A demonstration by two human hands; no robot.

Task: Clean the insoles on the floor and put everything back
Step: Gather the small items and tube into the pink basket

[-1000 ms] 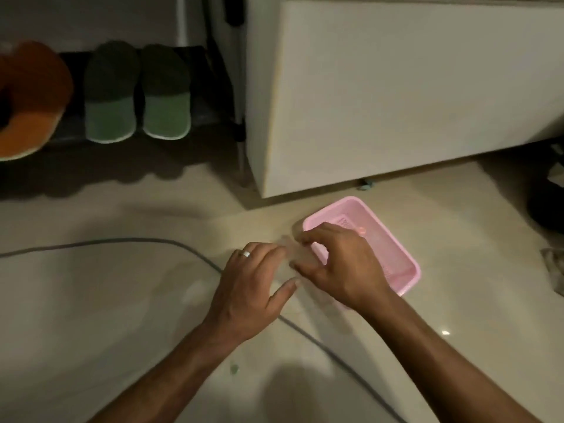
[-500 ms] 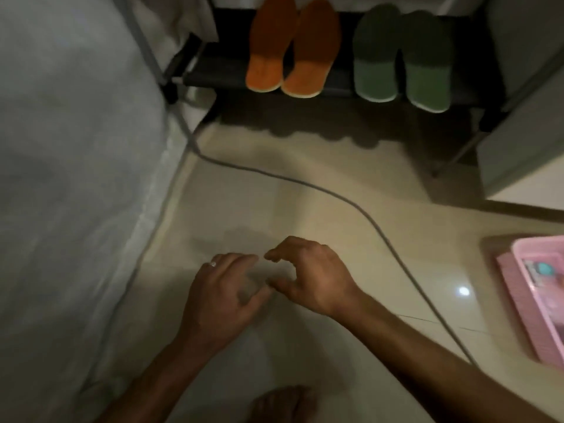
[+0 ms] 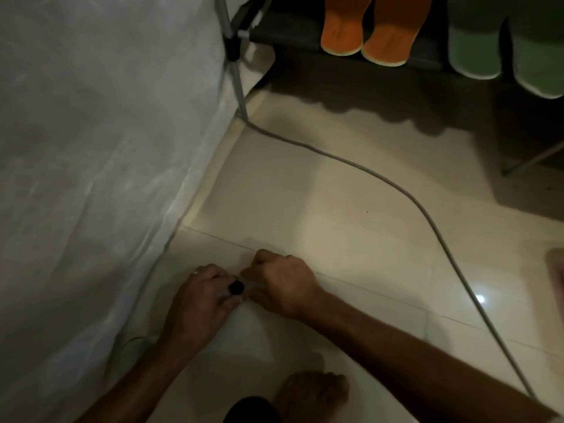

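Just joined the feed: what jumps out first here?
Two hands meet low at centre: the left hand and right hand work a small black-capped object. Orange foam insoles and green foam insoles sit on the dark rack shelf; a grey cable crosses the tiled floor.

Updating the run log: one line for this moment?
left hand: grips black-capped item | right hand: fingers curled beside it | insoles: on rack

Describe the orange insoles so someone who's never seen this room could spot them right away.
Look to the dark low shelf at the top of the view, beyond the tiled floor and the grey cable crossing it. The orange insoles lie side by side on its left part. Their bright orange with pale edges sets them apart from the green insoles to their right.
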